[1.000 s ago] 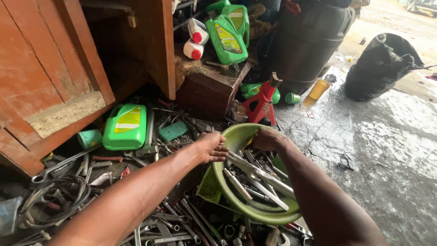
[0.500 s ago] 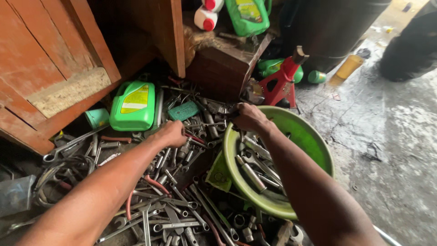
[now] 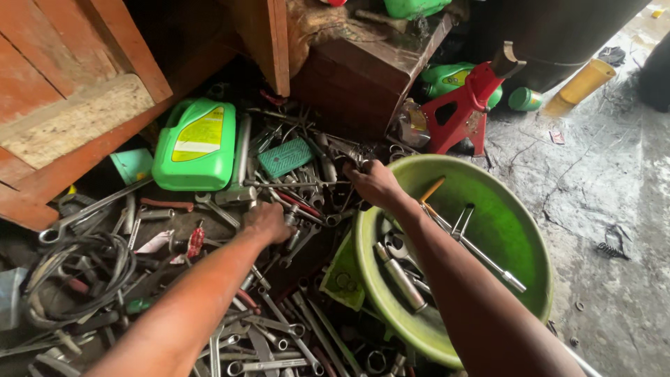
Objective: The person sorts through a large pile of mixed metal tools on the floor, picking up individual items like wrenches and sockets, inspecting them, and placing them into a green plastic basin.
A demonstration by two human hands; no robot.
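Since a moment ago both my hands have left the green basin's (image 3: 509, 230) rim and gone into the wrench pile (image 3: 293, 209) on the floor. My left hand (image 3: 269, 222) curls onto spanners mid-pile; my right hand (image 3: 375, 183) closes among wrenches by the wooden box (image 3: 363, 77), though I cannot tell what it grips. A green oil jug (image 3: 197, 145) lies left, a red jack stand (image 3: 466, 112) behind the basin, tangled cable (image 3: 77, 262) nearby.

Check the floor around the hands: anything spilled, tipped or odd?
Yes. Wrenches lie scattered in a loose heap on the floor, under both the left hand and right hand. A green jug lies on its side among them.
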